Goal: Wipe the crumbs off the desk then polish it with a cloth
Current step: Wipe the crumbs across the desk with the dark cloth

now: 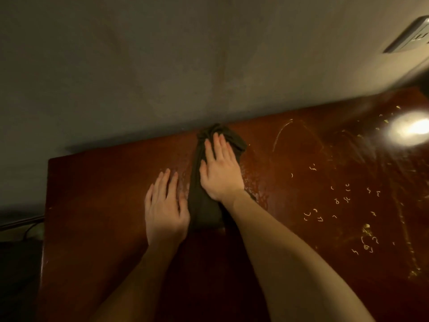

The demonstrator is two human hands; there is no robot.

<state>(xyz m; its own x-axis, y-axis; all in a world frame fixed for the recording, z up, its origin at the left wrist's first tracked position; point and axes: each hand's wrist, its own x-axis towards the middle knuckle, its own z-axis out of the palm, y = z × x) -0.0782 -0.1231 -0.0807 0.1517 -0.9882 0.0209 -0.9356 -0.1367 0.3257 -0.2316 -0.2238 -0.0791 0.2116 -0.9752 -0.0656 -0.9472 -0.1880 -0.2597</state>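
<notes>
Near the desk's [97, 205] back edge, your right hand [220, 173] presses flat on the dark cloth [204, 205]; left hand [166, 210] rests open beside. Sweep firmly right toward the crumbs [343, 201].

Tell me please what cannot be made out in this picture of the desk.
Head view only.
Desk surface under the cloth: hidden by it and the right hand.
Wall plate: cut off by the right edge.
Desk's far right: washed out by glare.
Crumbs: too small to identify.
</notes>
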